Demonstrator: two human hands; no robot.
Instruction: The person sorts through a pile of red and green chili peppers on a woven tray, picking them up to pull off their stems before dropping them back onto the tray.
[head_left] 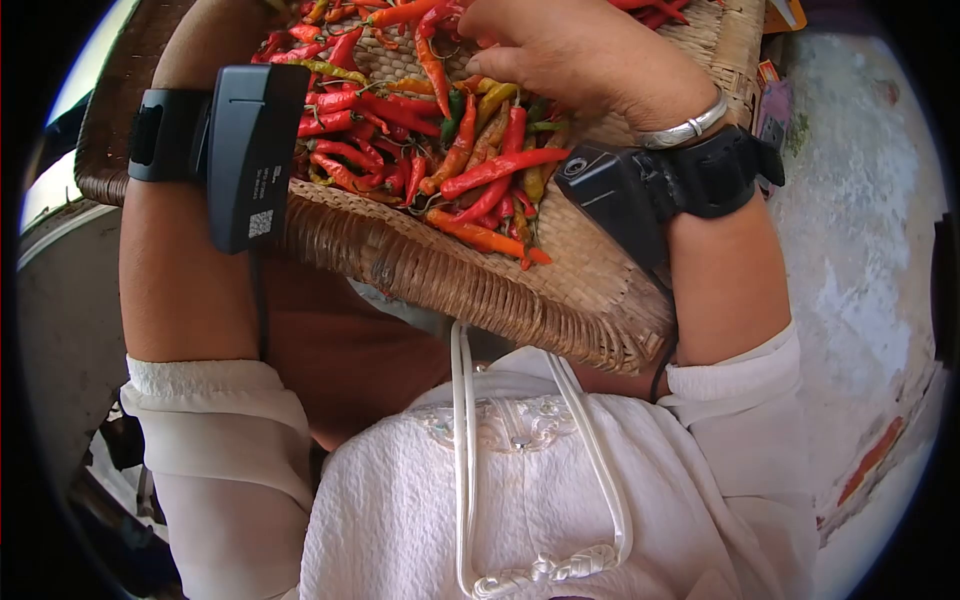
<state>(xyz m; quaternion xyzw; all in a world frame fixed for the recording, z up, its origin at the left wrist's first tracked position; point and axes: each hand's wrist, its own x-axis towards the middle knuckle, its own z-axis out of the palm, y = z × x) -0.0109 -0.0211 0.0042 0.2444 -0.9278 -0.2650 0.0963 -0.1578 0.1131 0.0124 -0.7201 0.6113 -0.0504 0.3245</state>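
Observation:
A woven basket tray (590, 270) rests near my lap, holding a heap of red chili peppers (400, 115), with some orange, yellowish and dark green ones among them. My right hand (560, 50) reaches in over the heap from the right, thumb and fingers curled close together. Red chilies lie right beside its fingertips; whatever is between them is hidden. On that wrist are a silver bangle (685, 128) and a strapped black device (620, 190). My left forearm (185, 270) crosses the tray's left side, while its hand lies beyond the top edge.
Another black device (255, 160) is strapped to the left forearm. The tray's thick wrapped rim (440, 265) faces my body. A worn, whitish floor or surface (850, 250) extends on the right. A small purple item (775, 105) sits beyond the tray's right edge.

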